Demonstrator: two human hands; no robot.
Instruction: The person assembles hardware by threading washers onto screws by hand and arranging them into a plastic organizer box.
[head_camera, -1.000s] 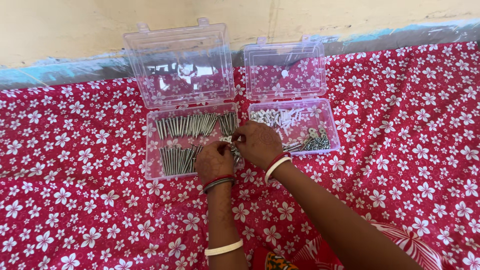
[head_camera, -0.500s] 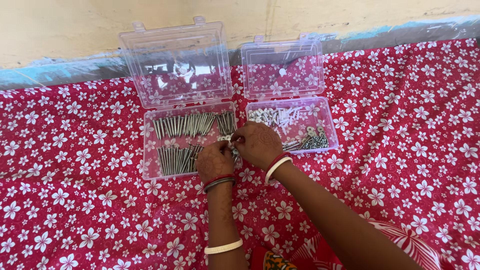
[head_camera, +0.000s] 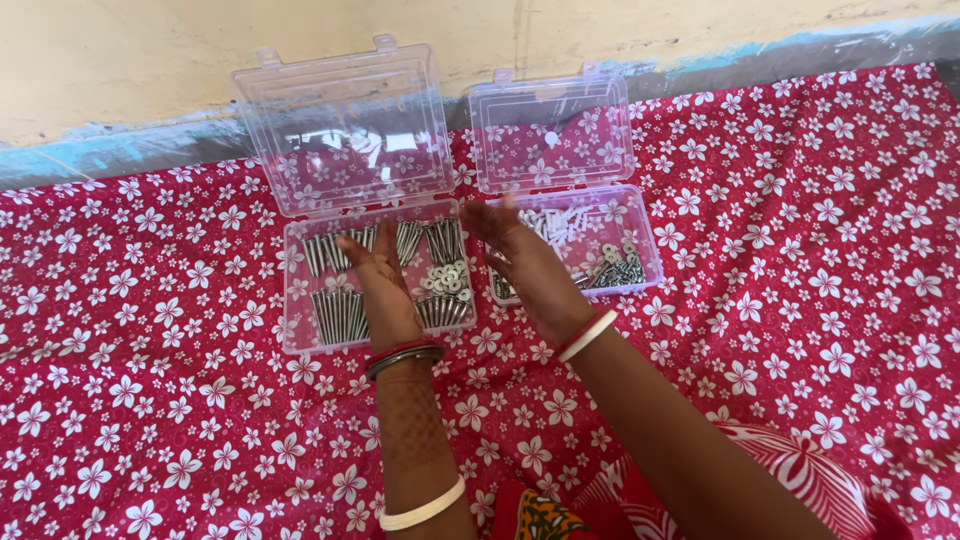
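The larger clear plastic box (head_camera: 300, 335) lies open on the red flowered cloth (head_camera: 150, 400) just beyond our two hands, with its lid (head_camera: 345, 130) leaning back against the wall (head_camera: 150, 50) at the far side. Nearest us, our forearms come up from the bottom edge, each with bangles at the wrist. Our left hand (head_camera: 380, 285) is spread flat with the fingers open and holding nothing, hovering over the middle of this box, between the long screws (head_camera: 338, 315) in its near left compartment and the pile of washers (head_camera: 447, 280) in its right part. Our right hand (head_camera: 525, 260) is likewise open and empty, palm turned toward the left one, over the gap between the larger box and the smaller clear box (head_camera: 652, 262) to its right. So the washers lie between the two hands, just right of the left fingers and just left of the right palm, about equally near to both. The screws lie with their long axes running near to far, in two rows, the far row (head_camera: 325, 250) past the left fingertips. Farther right, the smaller box holds white plugs (head_camera: 560, 220) at its far side and a small heap of nuts and bolts (head_camera: 615, 270) nearer, its own lid (head_camera: 550, 130) standing open behind.
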